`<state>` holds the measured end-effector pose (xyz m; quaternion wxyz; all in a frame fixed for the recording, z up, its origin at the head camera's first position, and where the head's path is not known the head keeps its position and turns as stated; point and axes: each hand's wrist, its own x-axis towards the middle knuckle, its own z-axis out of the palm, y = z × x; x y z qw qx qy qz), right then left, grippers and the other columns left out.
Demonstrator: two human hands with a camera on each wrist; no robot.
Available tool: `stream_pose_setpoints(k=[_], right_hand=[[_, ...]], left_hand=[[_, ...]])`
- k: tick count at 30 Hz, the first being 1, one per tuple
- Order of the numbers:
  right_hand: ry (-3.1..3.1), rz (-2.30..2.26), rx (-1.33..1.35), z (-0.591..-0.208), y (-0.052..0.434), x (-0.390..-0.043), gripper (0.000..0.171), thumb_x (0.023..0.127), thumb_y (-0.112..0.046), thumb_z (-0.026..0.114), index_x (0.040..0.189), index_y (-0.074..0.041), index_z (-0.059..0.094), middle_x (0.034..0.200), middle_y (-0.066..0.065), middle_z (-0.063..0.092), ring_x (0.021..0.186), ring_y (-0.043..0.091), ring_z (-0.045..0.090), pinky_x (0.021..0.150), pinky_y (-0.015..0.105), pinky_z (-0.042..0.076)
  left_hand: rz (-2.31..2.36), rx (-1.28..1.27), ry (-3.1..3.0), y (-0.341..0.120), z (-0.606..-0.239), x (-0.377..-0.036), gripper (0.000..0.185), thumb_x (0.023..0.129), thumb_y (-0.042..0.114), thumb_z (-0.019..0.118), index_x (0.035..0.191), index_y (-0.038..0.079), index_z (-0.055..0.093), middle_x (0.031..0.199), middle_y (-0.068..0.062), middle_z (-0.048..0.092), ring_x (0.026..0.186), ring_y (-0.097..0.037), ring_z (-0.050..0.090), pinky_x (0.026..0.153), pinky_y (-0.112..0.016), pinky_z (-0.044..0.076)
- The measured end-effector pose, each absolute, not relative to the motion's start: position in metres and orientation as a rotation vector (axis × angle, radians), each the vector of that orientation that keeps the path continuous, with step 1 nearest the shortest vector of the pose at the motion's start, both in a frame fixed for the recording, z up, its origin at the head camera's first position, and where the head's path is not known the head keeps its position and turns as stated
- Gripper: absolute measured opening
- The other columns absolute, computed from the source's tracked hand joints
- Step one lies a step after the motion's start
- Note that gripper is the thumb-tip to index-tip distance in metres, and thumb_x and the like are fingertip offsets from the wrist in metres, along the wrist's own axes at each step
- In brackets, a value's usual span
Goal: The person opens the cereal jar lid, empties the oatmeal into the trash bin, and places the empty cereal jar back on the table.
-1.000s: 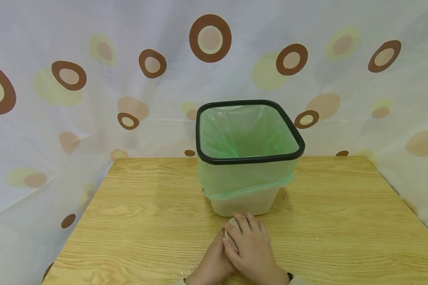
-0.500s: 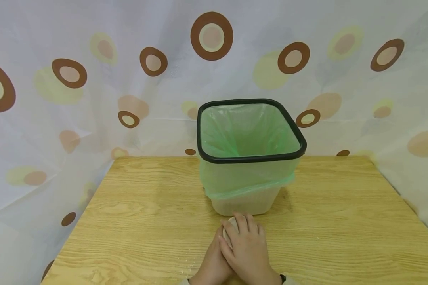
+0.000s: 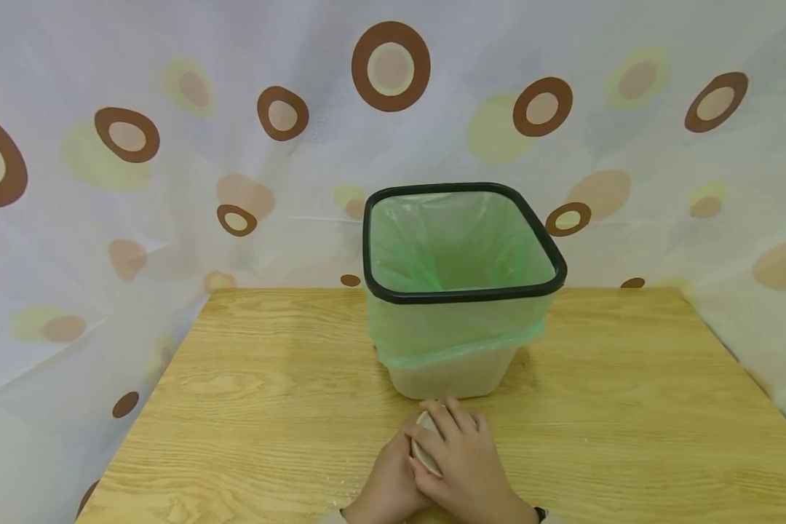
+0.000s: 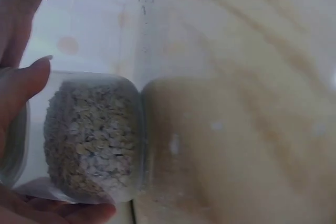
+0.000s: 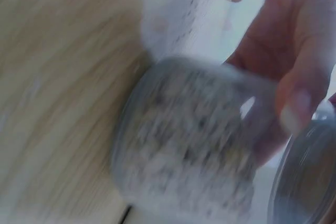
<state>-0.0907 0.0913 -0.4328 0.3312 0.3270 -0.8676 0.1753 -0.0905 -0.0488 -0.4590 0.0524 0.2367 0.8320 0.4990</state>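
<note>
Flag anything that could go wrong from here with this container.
The clear container holds loose-looking flakes; whether it is sealed is unclear, so tilting might spill them. The bin stands just beyond both hands, so a forward swing could knock it.

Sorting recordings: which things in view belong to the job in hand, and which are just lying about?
In the job:
clear jar of oat flakes
left hand and right hand, holding it

Just about, it seems:
trash bin, green liner
pale specks on the wooden table
patterned backdrop
</note>
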Motion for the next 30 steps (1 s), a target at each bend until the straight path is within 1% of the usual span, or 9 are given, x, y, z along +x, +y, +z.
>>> stream_pose_setpoints(k=[4, 11, 13, 15, 18, 20, 22, 27, 30], right_hand=[[-2.255, 0.472, 0.930, -0.432, 0.098, -0.095, 0.046, 0.104, -0.045, 0.030, 0.108, -0.020, 0.068, 0.115, 0.008, 0.063, 0.099, 0.032, 0.059, 0.067, 0.050, 0.048], [-2.303, 0.446, 0.988, -0.429, 0.100, -0.097, 0.041, 0.104, -0.044, 0.036, 0.115, -0.018, 0.067, 0.122, 0.010, 0.061, 0.104, 0.032, 0.058, 0.072, 0.048, 0.047], [-2.359, 0.444, 0.993, -0.426, 0.101, -0.095, 0.042, 0.104, -0.044, 0.038, 0.120, -0.016, 0.065, 0.127, 0.011, 0.059, 0.108, 0.034, 0.057, 0.076, 0.051, 0.048], [-2.455, 0.444, 0.977, -0.421, 0.102, -0.092, 0.044, 0.103, -0.044, 0.042, 0.126, -0.013, 0.063, 0.132, 0.014, 0.055, 0.114, 0.038, 0.054, 0.082, 0.059, 0.046], [-2.626, 0.436, 0.910, -0.415, 0.101, -0.086, 0.047, 0.101, -0.043, 0.047, 0.133, -0.011, 0.058, 0.140, 0.019, 0.048, 0.123, 0.046, 0.046, 0.086, 0.071, 0.039], [-2.692, 0.417, 0.861, -0.413, 0.099, -0.083, 0.048, 0.101, -0.042, 0.049, 0.135, -0.010, 0.056, 0.142, 0.022, 0.045, 0.126, 0.050, 0.041, 0.087, 0.073, 0.037], [-2.692, 0.399, 0.833, -0.414, 0.097, -0.082, 0.048, 0.102, -0.043, 0.045, 0.135, -0.009, 0.057, 0.141, 0.024, 0.045, 0.127, 0.051, 0.040, 0.088, 0.072, 0.037], [-2.542, 0.382, 0.838, -0.422, 0.095, -0.082, 0.058, 0.105, -0.046, 0.026, 0.129, -0.007, 0.061, 0.135, 0.026, 0.050, 0.119, 0.051, 0.047, 0.083, 0.070, 0.042], [-2.466, 0.376, 0.851, -0.426, 0.094, -0.084, 0.061, 0.106, -0.046, 0.021, 0.126, -0.007, 0.063, 0.132, 0.027, 0.052, 0.115, 0.050, 0.051, 0.080, 0.068, 0.045]], left_hand=[[1.439, 0.805, 2.534, -0.048, -0.457, -0.094, 0.089, 0.084, 0.030, 0.077, 0.149, -0.002, 0.025, 0.149, -0.017, 0.035, 0.131, -0.030, 0.043, 0.102, -0.038, 0.042], [1.417, 0.803, 2.550, -0.047, -0.457, -0.093, 0.086, 0.086, 0.031, 0.075, 0.148, -0.002, 0.026, 0.150, -0.017, 0.033, 0.132, -0.028, 0.042, 0.104, -0.040, 0.040], [1.414, 0.808, 2.566, -0.047, -0.457, -0.094, 0.084, 0.086, 0.030, 0.075, 0.147, -0.002, 0.026, 0.149, -0.016, 0.035, 0.131, -0.027, 0.043, 0.104, -0.039, 0.040], [1.423, 0.795, 2.562, -0.047, -0.457, -0.094, 0.087, 0.086, 0.030, 0.076, 0.147, -0.004, 0.024, 0.149, -0.016, 0.035, 0.131, -0.028, 0.044, 0.104, -0.040, 0.041], [1.476, 0.738, 2.507, -0.047, -0.457, -0.094, 0.096, 0.083, 0.027, 0.079, 0.148, -0.007, 0.018, 0.150, -0.020, 0.033, 0.132, -0.031, 0.042, 0.103, -0.043, 0.041], [1.501, 0.716, 2.481, -0.047, -0.457, -0.093, 0.100, 0.081, 0.026, 0.080, 0.147, -0.011, 0.014, 0.150, -0.023, 0.031, 0.132, -0.034, 0.041, 0.102, -0.045, 0.041], [1.486, 0.726, 2.501, -0.047, -0.457, -0.092, 0.100, 0.081, 0.024, 0.081, 0.146, -0.013, 0.015, 0.149, -0.025, 0.031, 0.132, -0.036, 0.042, 0.102, -0.046, 0.041], [1.451, 0.738, 2.535, -0.048, -0.457, -0.092, 0.097, 0.081, 0.025, 0.081, 0.145, -0.013, 0.018, 0.148, -0.025, 0.033, 0.131, -0.036, 0.043, 0.102, -0.046, 0.042], [1.448, 0.738, 2.537, -0.049, -0.457, -0.093, 0.099, 0.079, 0.025, 0.082, 0.145, -0.013, 0.018, 0.146, -0.024, 0.036, 0.129, -0.035, 0.045, 0.101, -0.045, 0.042]])
